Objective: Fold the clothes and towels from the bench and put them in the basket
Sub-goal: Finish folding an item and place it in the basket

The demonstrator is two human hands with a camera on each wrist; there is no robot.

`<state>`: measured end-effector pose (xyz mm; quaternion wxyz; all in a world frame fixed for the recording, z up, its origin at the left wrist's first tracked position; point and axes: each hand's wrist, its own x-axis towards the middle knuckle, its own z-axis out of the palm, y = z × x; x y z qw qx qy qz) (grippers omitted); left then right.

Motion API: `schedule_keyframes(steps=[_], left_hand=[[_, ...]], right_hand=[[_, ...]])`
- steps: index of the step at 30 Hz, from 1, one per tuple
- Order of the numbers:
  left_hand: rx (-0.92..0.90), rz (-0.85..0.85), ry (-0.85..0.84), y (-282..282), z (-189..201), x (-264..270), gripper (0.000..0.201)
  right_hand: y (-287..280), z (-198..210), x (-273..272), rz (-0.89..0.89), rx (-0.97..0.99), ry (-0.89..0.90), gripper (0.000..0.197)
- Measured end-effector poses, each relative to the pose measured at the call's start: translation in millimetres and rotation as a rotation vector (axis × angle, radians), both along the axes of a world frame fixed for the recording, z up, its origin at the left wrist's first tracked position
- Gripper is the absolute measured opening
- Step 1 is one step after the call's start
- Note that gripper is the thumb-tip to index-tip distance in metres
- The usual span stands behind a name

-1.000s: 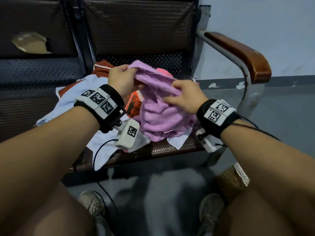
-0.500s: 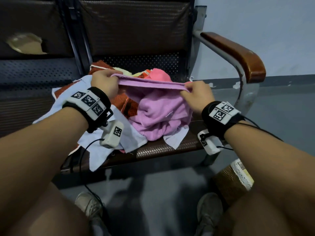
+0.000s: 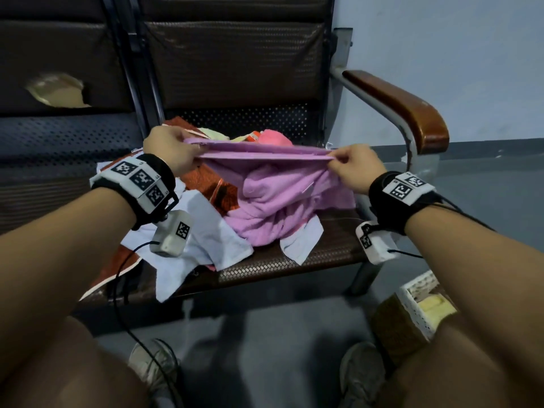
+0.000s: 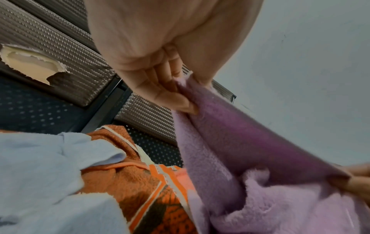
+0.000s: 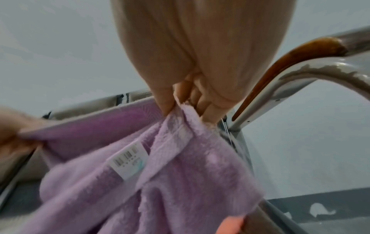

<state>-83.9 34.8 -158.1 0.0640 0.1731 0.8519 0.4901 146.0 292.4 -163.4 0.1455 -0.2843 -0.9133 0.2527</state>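
Stretching the purple towel [image 3: 282, 198] taut over the bench [image 3: 294, 260], I pinch one corner in my left hand [image 3: 170, 151] and the other in my right hand [image 3: 353, 167]. Below it lie pale blue and orange cloths [image 3: 206, 240]; the basket [image 3: 418, 307] stands on the grey floor beside the bench, near the wooden armrest [image 3: 403, 104].

Two hands [image 3: 170, 148] [image 3: 353, 167], one purple towel [image 3: 282, 201], one orange towel [image 3: 212, 184], one light-blue cloth [image 3: 206, 240], one basket [image 3: 418, 304], two shoes [image 3: 153, 366] [image 3: 362, 372].

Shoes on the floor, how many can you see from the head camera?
2. One shoe is on the grey floor at lower left, between the person's knees; the other shoe is at lower right, beside the basket. Both are partly hidden by the legs.
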Motion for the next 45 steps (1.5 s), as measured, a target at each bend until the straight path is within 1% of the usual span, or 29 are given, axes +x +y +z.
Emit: schedule_keyframes(steps=[3,4,6,7,9,11,13,14,15,17,18,19,21,23,24,26,28,30,32,33,35,37,38,40,43,45], left_hand=[[0.009,0.025,0.068,6.2,11.7,0.6,0.019],[0.044,0.02,0.069,9.5,18.9,2.5,0.02],[0.182,0.026,0.037,14.8,33.9,1.6,0.022],[0.254,0.039,0.027,16.4,41.7,-0.5,0.027],[0.345,0.068,0.038,18.5,59.5,-3.5,0.034],[0.364,0.078,0.067,17.6,83.1,-3.5,0.03],[0.351,0.043,0.062,16.2,109.6,-3.1,0.026],[0.323,0.012,0.054,15.4,122.9,-1.3,0.025],[0.328,-0.015,0.046,13.6,134.3,1.0,0.024],[0.453,-0.078,0.029,12.1,150.6,8.6,0.018],[0.5,-0.127,0.006,11.3,155.4,13.0,0.016],[0.525,-0.198,-0.036,9.9,158.2,17.6,0.016],[0.558,-0.333,-0.127,6.3,157.6,22.6,0.015],[0.501,-0.387,-0.123,1.8,153.6,21.6,0.019],[0.445,-0.39,-0.092,-0.3,150.8,19.8,0.024],[0.354,-0.374,-0.052,-3.8,144.0,18.7,0.029],[0.325,-0.366,-0.051,-5.9,139.1,18.4,0.024],[0.343,-0.356,-0.08,-6.1,137.1,18.5,0.017],[0.39,-0.354,-0.116,-3.7,135.9,17.2,0.012],[0.407,-0.35,-0.128,-2.1,135.1,17.4,0.01],[0.423,-0.332,-0.144,1.1,133.4,18.2,0.014],[0.448,-0.305,-0.161,4.1,127.9,18.7,0.023],[0.449,-0.287,-0.164,6.1,125.2,18.4,0.025],[0.429,-0.244,-0.161,10.9,120.4,21.0,0.021],[0.459,-0.172,-0.112,22.8,117.9,32.1,0.02],[0.479,-0.18,-0.067,30.7,122.1,48.3,0.019]], right_hand=[[1.1,19.5,-7.7,-0.039,-0.159,0.176,0.027],[-0.5,27.1,-11.1,-0.058,-0.198,0.227,0.031],[-3.8,44.0,-16.5,-0.07,-0.235,0.301,0.034],[-5.7,53.6,-17.8,-0.047,-0.202,0.302,0.033],[-7.4,73.9,-16.4,0.027,-0.033,0.278,0.029],[-6.2,93.9,-13.8,0.07,0.141,0.28,0.02],[-2.5,111.6,-10.8,0.081,0.203,0.28,0.013],[0.7,119.3,-9.9,0.077,0.224,0.253,0.015],[2.9,126.4,-8.4,0.074,0.266,0.203,0.022],[5.5,139.5,-5.0,0.079,0.333,0.107,0.037],[5.4,144.9,-3.4,0.091,0.325,0.097,0.04],[5.3,149.9,-1.3,0.103,0.298,0.107,0.039],[5.6,156.9,2.7,0.124,0.23,0.113,0.032],[3.2,162.6,6.7,0.142,0.162,0.086,0.023],[1.7,164.9,8.7,0.151,0.131,0.078,0.023],[-0.7,166.2,11.7,0.149,0.085,0.059,0.034],[-2.7,165.0,11.2,0.123,0.098,0.023,0.037],[-3.8,162.0,8.4,0.096,0.164,0.004,0.033],[-2.3,157.3,5.4,0.072,0.204,0.033,0.027],[-0.7,154.6,4.6,0.062,0.204,0.047,0.029],[0.6,147.9,4.7,0.046,0.196,0.04,0.047],[1.8,140.7,3.6,0.041,0.113,0.049,0.056],[2.3,138.0,2.8,0.034,0.03,0.072,0.059],[1.8,134.2,-0.8,-0.003,-0.179,0.115,0.062],[-11.5,136.0,-9.5,-0.064,-0.39,0.143,0.051],[-24.7,138.0,-17.5,-0.091,-0.524,0.214,0.04]])
